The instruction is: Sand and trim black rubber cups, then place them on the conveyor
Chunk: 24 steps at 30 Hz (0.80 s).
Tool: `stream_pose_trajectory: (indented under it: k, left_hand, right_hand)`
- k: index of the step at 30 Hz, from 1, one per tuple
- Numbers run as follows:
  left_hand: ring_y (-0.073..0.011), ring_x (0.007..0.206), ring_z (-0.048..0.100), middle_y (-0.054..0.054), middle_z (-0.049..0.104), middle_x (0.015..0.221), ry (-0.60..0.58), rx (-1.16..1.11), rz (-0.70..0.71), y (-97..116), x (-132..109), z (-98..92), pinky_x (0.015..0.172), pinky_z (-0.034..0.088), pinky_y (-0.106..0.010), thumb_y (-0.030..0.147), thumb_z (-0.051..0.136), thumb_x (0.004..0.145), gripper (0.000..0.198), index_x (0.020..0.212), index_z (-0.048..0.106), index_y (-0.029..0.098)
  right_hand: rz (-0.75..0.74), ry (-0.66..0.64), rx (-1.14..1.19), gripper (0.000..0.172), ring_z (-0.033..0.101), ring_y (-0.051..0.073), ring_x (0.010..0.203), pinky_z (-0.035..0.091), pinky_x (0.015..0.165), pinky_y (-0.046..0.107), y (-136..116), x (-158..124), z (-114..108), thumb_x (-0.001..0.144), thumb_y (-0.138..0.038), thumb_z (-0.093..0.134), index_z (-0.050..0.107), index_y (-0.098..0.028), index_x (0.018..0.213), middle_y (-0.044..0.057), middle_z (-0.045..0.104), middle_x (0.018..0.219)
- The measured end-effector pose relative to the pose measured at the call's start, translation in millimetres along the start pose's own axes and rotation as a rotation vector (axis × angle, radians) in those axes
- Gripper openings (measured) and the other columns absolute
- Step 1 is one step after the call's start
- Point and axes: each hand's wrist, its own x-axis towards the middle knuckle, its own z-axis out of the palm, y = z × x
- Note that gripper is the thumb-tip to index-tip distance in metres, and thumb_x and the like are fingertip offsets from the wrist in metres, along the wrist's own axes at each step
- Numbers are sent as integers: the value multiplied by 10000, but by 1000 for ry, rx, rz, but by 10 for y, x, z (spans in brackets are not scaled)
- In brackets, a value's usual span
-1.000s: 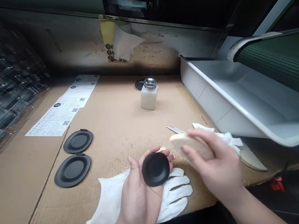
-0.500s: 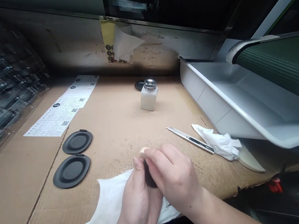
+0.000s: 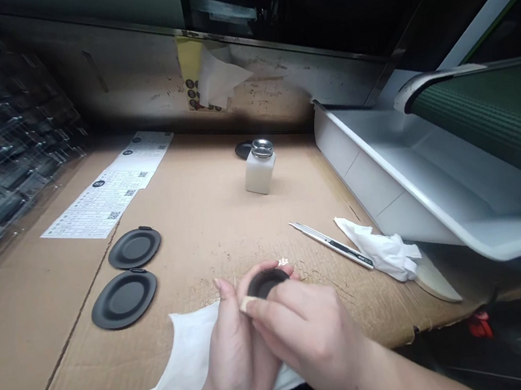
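My left hand (image 3: pixel 238 350) is closed round a small round black disc (image 3: pixel 265 281), of which only the top edge shows above my fingers. My right hand (image 3: pixel 308 339) lies over it, pressing a beige pad (image 3: pixel 249 303) against the disc's face; just the pad's tip shows between my fingers. Both hands hover above a white glove (image 3: pixel 189 354) lying on the cardboard sheet (image 3: pixel 206 223) near its front edge.
Two black oval lids (image 3: pixel 134 247) (image 3: pixel 124 298) lie to the left. Printed paper sheets (image 3: pixel 107 196) sit farther back. A white dispenser bottle (image 3: pixel 258 165), metal tweezers (image 3: pixel 332 244) and a crumpled white cloth (image 3: pixel 382 248) are to the right. A grey tray (image 3: pixel 436 180) borders the conveyor belt (image 3: pixel 505 116).
My right hand came from the right with the beige pad and covered the disc in my left hand, then slid down it toward me, so the disc's top edge shows again.
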Motion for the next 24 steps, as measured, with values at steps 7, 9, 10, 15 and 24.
stream_pose_trajectory:
  k: [7, 9, 10, 15, 24]
  left_hand:
    - [-269, 1067, 514, -104, 633, 995, 13, 22, -2, -7, 12, -12, 996, 313, -393, 569, 316, 834, 555, 933, 644, 133]
    - [-273, 1071, 511, -110, 630, 1003, 8, 28, -4, -8, 10, -14, 997, 312, -393, 579, 301, 832, 579, 944, 643, 126]
    - [-266, 1081, 506, -104, 632, 1000, 8, 21, 2, -8, 7, -14, 999, 310, -386, 562, 293, 843, 562, 923, 648, 133]
    - [-251, 1091, 506, -84, 646, 965, 15, -18, 0, 1, -15, -7, 1001, 311, -381, 538, 279, 858, 535, 892, 653, 158]
    - [-265, 1015, 562, -130, 651, 1006, 105, -2, -8, 5, 34, 35, 935, 387, -398, 539, 357, 834, 534, 1054, 609, 124]
  right_hand:
    - [-40, -13, -11, 212, 496, 117, 649, 405, 589, 234, 43, 9, -35, 859, -173, 436, 589, -157, 1005, 9, 526, 673]
    - [-58, -19, 7, 212, 498, 117, 653, 404, 590, 235, 58, 28, -39, 856, -172, 441, 589, -159, 1009, 9, 536, 683]
    - [-45, -13, 6, 211, 503, 116, 661, 405, 594, 233, 72, 47, -36, 856, -166, 442, 591, -161, 1005, 10, 546, 695]
    - [-33, -5, -19, 202, 486, 120, 649, 394, 578, 244, 62, 54, -15, 857, -161, 440, 597, -145, 983, 12, 531, 674]
    - [76, -6, 114, 162, 542, 104, 652, 450, 585, 221, 121, -192, -341, 849, -143, 483, 590, -184, 964, 6, 597, 703]
